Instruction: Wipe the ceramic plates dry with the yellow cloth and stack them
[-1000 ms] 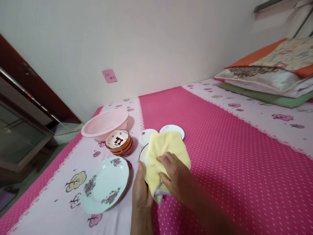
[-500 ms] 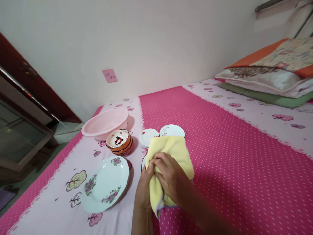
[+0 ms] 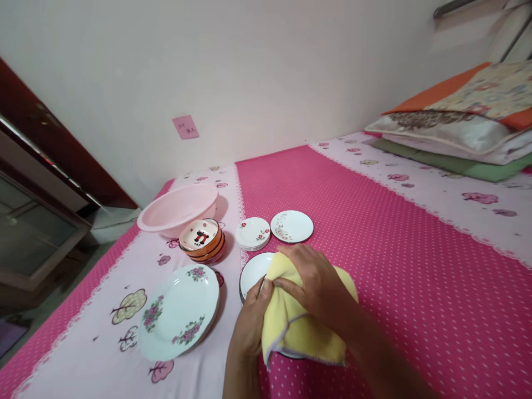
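Note:
My left hand (image 3: 250, 324) grips the near left edge of a plate (image 3: 292, 355), which is mostly hidden; only bits of its dark rim show. A yellow cloth (image 3: 318, 338) with a purple-stitched edge drapes over that plate. My right hand (image 3: 318, 280) is closed on the cloth, pressing it against the plate. Just behind my left hand lies a white dark-rimmed plate (image 3: 252, 272), partly covered by the hands and cloth. Beyond it are a stack of small white plates with red flowers (image 3: 251, 230) and a white plate with a dark rim (image 3: 296, 226).
To the left lies a large scalloped plate with purple flowers (image 3: 177, 310). Behind it stand stacked orange bowls (image 3: 208, 254) and a pink basin (image 3: 160, 221). Folded bedding (image 3: 453, 133) is piled at the far right of the pink-and-white bed cover (image 3: 399, 260).
My right hand and the cloth have shifted right. The plate's rim now shows at my left thumb and under the cloth, and the dishes behind are more exposed.

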A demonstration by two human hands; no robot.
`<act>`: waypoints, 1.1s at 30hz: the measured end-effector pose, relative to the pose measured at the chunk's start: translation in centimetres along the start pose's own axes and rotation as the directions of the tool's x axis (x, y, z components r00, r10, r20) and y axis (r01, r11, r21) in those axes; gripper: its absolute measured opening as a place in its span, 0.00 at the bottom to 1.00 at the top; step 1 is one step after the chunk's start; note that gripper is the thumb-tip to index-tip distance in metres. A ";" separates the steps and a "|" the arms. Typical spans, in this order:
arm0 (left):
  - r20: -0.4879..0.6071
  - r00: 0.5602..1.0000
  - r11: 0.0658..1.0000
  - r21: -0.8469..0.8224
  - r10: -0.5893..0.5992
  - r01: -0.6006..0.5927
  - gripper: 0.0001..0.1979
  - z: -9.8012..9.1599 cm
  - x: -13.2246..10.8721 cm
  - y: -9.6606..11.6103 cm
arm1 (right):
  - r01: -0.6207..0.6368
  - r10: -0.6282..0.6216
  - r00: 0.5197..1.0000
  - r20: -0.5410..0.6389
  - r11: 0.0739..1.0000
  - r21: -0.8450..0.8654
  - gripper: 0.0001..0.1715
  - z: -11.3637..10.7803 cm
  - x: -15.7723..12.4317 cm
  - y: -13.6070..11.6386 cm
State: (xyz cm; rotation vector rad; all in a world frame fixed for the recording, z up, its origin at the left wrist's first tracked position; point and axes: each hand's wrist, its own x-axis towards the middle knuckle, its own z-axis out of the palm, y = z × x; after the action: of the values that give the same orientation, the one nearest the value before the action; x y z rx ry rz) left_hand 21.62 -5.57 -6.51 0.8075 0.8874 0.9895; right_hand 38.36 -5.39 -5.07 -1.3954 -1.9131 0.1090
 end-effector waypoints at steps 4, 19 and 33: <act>0.050 0.997 0.997 0.051 -0.055 0.052 0.33 0.2 -0.2 0.3 | -0.146 0.134 0.987 0.087 0.977 0.153 0.21 -0.8 0.3 0.7; -0.339 0.939 0.991 -0.131 -0.062 0.018 0.18 -0.1 0.3 0.4 | -0.448 0.372 0.894 0.249 0.759 0.473 0.24 -1.1 0.4 1.5; -0.350 0.917 0.879 -0.353 0.192 -0.319 0.26 0.1 0.8 0.0 | -0.502 0.502 0.801 0.327 0.264 0.824 0.32 1.9 0.6 0.1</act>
State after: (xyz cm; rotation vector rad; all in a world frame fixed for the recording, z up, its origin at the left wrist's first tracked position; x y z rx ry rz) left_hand 21.95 -4.81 -6.71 0.4263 0.8048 1.5103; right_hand 37.21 -4.13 -6.17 -1.1157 -0.9401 1.2684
